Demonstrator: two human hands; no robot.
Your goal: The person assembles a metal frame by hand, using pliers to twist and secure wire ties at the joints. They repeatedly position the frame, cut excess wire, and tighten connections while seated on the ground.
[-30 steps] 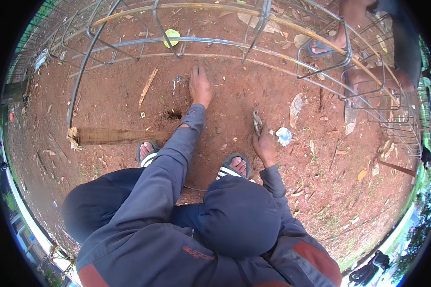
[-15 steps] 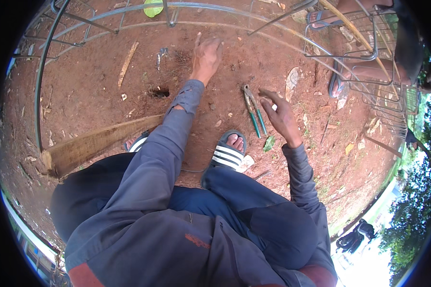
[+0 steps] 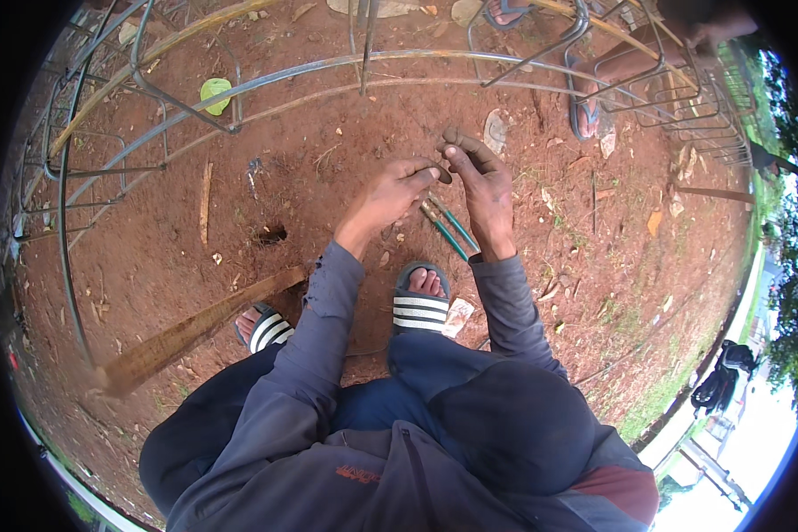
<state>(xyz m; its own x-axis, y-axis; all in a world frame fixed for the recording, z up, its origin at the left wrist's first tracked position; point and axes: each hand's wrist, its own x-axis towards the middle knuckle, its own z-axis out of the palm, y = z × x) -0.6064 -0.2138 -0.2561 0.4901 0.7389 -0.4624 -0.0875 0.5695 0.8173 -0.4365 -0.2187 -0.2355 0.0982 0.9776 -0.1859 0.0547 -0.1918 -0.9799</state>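
Over the soil, both of my hands are raised close together with a narrow gap between them. My left hand (image 3: 388, 197) is closed, thumb pressed to its fingers in a pinch. My right hand (image 3: 486, 184) is closed too, thumb tip against the curled forefinger. Whatever is in either pinch is too small to make out. Below them on the ground lie pincers (image 3: 453, 232) with green handles; my left hand hides their head.
A steel rebar cage (image 3: 328, 62) arches across the far side. A wooden plank (image 3: 195, 332) lies at the left, near a small hole (image 3: 272, 234). Another person's sandalled foot (image 3: 585, 115) stands beyond the cage at the right. My striped sandal (image 3: 420, 310) is below my hands.
My left hand has come back from the ground near the cage, and my right hand has moved left and up beside it. Both hands have gone from spread fingers to pinches.
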